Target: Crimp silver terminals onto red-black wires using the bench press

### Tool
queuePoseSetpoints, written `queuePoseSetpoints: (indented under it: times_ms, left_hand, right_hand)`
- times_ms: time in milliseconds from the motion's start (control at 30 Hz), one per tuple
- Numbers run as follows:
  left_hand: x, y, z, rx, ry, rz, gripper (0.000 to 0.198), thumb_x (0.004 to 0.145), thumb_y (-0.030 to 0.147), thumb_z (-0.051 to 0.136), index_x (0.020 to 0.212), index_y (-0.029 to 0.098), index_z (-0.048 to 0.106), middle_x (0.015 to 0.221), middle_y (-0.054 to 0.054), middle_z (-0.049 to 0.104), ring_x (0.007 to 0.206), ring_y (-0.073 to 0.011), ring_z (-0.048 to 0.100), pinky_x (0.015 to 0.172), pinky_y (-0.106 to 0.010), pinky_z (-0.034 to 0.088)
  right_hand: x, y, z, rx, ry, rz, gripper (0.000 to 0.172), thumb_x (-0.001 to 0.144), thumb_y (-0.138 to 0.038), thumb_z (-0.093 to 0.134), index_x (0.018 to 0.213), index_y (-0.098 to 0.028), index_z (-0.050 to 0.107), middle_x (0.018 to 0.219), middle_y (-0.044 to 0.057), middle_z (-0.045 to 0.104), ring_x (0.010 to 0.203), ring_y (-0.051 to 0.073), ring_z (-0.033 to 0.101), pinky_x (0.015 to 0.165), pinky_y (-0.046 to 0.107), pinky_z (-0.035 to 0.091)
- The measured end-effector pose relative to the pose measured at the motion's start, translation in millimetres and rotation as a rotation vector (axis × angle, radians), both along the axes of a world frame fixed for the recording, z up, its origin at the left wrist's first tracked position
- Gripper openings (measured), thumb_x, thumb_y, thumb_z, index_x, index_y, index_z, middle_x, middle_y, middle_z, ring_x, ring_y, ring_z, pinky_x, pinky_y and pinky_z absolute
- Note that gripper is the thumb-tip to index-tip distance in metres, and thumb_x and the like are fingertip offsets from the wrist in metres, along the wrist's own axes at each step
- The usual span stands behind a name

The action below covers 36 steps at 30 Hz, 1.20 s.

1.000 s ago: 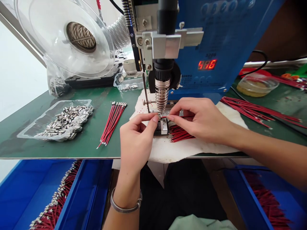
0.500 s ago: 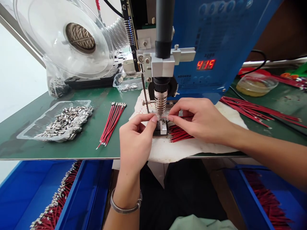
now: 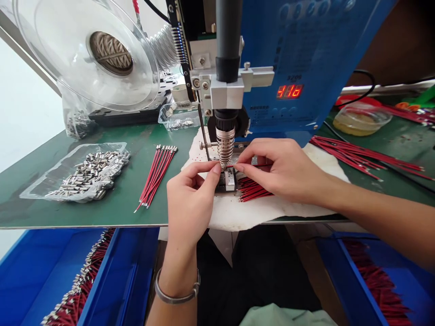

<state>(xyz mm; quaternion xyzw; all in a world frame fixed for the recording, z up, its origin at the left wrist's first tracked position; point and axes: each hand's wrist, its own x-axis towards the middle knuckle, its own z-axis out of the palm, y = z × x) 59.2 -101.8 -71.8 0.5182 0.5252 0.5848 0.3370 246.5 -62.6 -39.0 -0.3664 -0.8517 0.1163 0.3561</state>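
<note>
Under the tip of the soldering machine's iron (image 3: 224, 145), my two hands meet at a small metal fixture (image 3: 230, 179). My left hand (image 3: 192, 194) is closed in a pinch at the fixture's left side; whatever is between thumb and forefinger is too small to make out. From the right, my right hand (image 3: 282, 170) pinches a thin red-and-black wire (image 3: 260, 165), its end reaching toward the tip. Below that hand a bundle of red and black wires (image 3: 251, 190) lies on a white cloth (image 3: 238, 217).
A clear tray (image 3: 37, 188) of small metal cylinders and a row of wires with metal ends (image 3: 156, 176) lie at left. Behind stand the blue machine housing (image 3: 306, 54) and a solder wire spool (image 3: 142, 54). More wires (image 3: 356, 154) lie right. Blue bins (image 3: 129, 271) sit below the table edge.
The red wire end now shows between my fingertips, under the iron tip. Both hands keep nearly the same place; the whole view has shifted slightly.
</note>
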Motion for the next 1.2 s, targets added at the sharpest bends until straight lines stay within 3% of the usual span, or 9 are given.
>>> queuePoseSetpoints:
  times_ms: [100,333,500,667,933,1200]
  left_hand:
    - [0.0,-0.1,0.3,0.004,-0.003,0.003,0.014,0.082,0.035,0.077,0.087,0.023,0.080,0.073,-0.003,0.066,0.072,-0.0158,0.062,0.068,-0.026,0.049]
    - [-0.3,0.1,-0.4,0.002,0.006,-0.007,0.014,0.082,0.036,0.078,0.089,0.024,0.080,0.055,0.002,0.046,0.072,-0.0168,0.061,0.071,-0.027,0.050]
    - [0.1,0.8,0.4,0.007,0.023,0.004,0.014,0.083,0.035,0.076,0.088,0.023,0.080,0.058,0.001,0.055,0.072,-0.0163,0.061,0.071,-0.026,0.049]
    - [0.2,0.2,0.4,0.001,0.029,0.008,0.017,0.082,0.037,0.076,0.090,0.022,0.079,0.081,-0.004,0.070,0.075,-0.0159,0.063,0.069,-0.025,0.049]
    - [3.8,-0.2,4.6,-0.002,-0.005,0.020,0.020,0.082,0.039,0.077,0.088,0.020,0.078,0.058,0.000,0.055,0.073,-0.0177,0.061,0.068,-0.027,0.048]
    - [7.6,-3.7,10.0,-0.024,0.001,0.041,0.022,0.081,0.040,0.077,0.081,0.018,0.076,0.072,-0.002,0.066,0.068,-0.0142,0.059,0.062,-0.024,0.044]
  right_hand:
    - [0.5,-0.1,0.3,0.008,0.006,0.007,0.010,0.089,-0.020,0.066,0.083,-0.016,0.072,0.076,-0.002,0.068,0.058,0.007,0.051,0.060,0.025,0.040]
    - [-0.1,1.4,0.2,0.030,0.002,0.019,0.010,0.089,-0.018,0.065,0.083,-0.016,0.073,0.076,-0.002,0.068,0.059,0.008,0.051,0.059,0.024,0.040]
    - [1.5,1.5,-0.7,0.037,-0.004,0.019,0.008,0.088,-0.017,0.066,0.083,-0.016,0.073,0.078,-0.002,0.069,0.060,0.008,0.051,0.060,0.024,0.040]
    - [1.9,0.5,-0.7,0.055,-0.010,0.018,0.008,0.088,-0.018,0.066,0.084,-0.015,0.072,0.079,-0.001,0.069,0.061,0.008,0.052,0.062,0.025,0.040]
    - [4.8,1.0,0.7,0.091,-0.009,0.064,0.008,0.088,-0.020,0.068,0.088,-0.014,0.073,0.083,0.002,0.070,0.071,0.012,0.060,0.066,0.026,0.044]
    - [5.9,1.3,3.1,0.092,-0.041,0.083,0.010,0.090,-0.019,0.066,0.085,-0.015,0.073,0.081,0.002,0.071,0.073,0.013,0.063,0.067,0.027,0.046]
